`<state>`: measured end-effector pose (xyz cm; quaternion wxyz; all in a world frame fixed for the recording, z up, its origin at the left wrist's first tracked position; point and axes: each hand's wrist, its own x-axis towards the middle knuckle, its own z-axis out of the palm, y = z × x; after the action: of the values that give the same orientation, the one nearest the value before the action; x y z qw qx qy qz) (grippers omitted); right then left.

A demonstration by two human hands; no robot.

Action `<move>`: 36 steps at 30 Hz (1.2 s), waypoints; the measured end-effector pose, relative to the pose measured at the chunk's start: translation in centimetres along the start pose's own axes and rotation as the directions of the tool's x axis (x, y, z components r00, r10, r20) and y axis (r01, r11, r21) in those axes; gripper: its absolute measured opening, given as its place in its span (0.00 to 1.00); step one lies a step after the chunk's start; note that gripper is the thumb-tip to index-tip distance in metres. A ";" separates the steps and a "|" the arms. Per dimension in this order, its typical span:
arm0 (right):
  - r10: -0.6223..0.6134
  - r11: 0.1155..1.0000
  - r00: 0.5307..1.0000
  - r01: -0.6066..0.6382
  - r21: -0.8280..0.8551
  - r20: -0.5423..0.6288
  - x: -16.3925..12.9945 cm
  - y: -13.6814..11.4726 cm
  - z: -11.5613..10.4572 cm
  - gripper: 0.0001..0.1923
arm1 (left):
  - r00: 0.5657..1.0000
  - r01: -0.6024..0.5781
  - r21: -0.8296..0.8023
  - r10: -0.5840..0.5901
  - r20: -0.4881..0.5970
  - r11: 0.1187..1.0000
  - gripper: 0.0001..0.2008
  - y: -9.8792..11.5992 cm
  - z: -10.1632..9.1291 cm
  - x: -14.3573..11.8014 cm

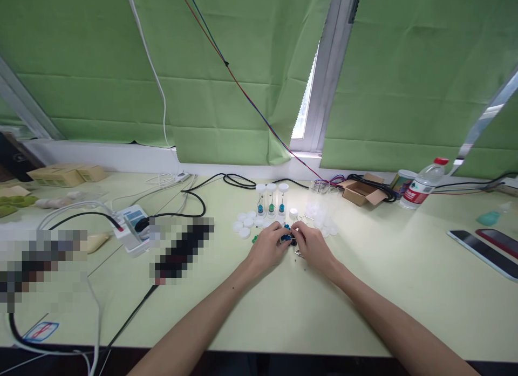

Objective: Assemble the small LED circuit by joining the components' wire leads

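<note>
Left hand [267, 245]: curled over the table at centre, fingertips pinched on a small blue part [285, 237]; forearm running back toward the near edge.
Right hand [311, 244]: curled likewise, fingertips met against the left hand's at the same blue part; closed around it, exact hold too small to tell.
Small blue part: held between both hands just above the table top, near the middle of the scene, directly in front of the three tubes.
Small dark pieces [298, 253]: scattered on the table just under and beside the right hand.
Green piece [254, 238]: lying just left of the left hand.
Three clear tubes [271, 199]: upright in a row just beyond the hands, white-capped, each with a blue or green piece inside.
White caps [244, 224]: loose cluster on the table, far-left of the hands.
Clear cups [318, 202]: stacked or grouped just right of the tubes, beyond the right hand.
Table [283, 306]: pale yellow-green, bare in the near middle.
Cardboard box [361, 191]: open, far right of the cups, black cable lying across it.
Water bottle [421, 188]: on its side at far right, red cap.
Two phones [483, 250]: flat at the right edge.
Power strip [131, 227]: left of centre, cables plugged in.
Green blinds [251, 68]: hung across the far window.
</note>
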<state>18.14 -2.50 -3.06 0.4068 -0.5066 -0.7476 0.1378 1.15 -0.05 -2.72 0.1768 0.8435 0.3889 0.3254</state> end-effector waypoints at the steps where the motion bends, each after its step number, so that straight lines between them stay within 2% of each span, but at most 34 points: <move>1: 0.004 1.000 1.000 -0.004 0.002 -0.006 0.0 0.0 0.0 0.10 | 1.000 -0.007 0.007 0.007 0.005 1.000 0.08 0.0 0.0 0.0; 13: -0.008 0.998 0.980 0.021 0.062 -0.197 -0.2 -0.5 0.0 0.08 | 0.988 -0.134 0.011 0.132 0.083 0.991 0.11 0.9 -0.6 -0.2; 18: 0.006 0.993 0.973 0.022 0.115 -0.232 -0.2 -1.0 -0.2 0.08 | 0.995 -0.099 -0.019 0.099 0.030 0.995 0.12 0.7 -0.3 0.0; 25: 0.038 0.987 0.953 0.012 0.162 -0.300 -0.1 -1.3 -0.2 0.11 | 0.996 0.007 -0.054 -0.012 -0.090 0.999 0.09 0.7 -0.6 0.4; 30: 0.062 0.977 0.950 0.005 0.215 -0.306 -0.2 -1.6 -0.4 0.11 | 0.995 0.014 -0.055 -0.019 -0.094 0.998 0.08 0.8 -0.6 0.4; 36: 0.046 0.981 0.951 0.014 0.192 -0.306 -0.2 -1.4 -0.4 0.11 | 0.994 -0.011 -0.078 0.003 -0.105 0.997 0.08 0.7 -0.2 0.3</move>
<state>17.59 -3.39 -2.08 0.5645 -0.4866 -0.6536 0.1313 1.48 -0.22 -2.06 0.1880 0.8189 0.3817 0.3851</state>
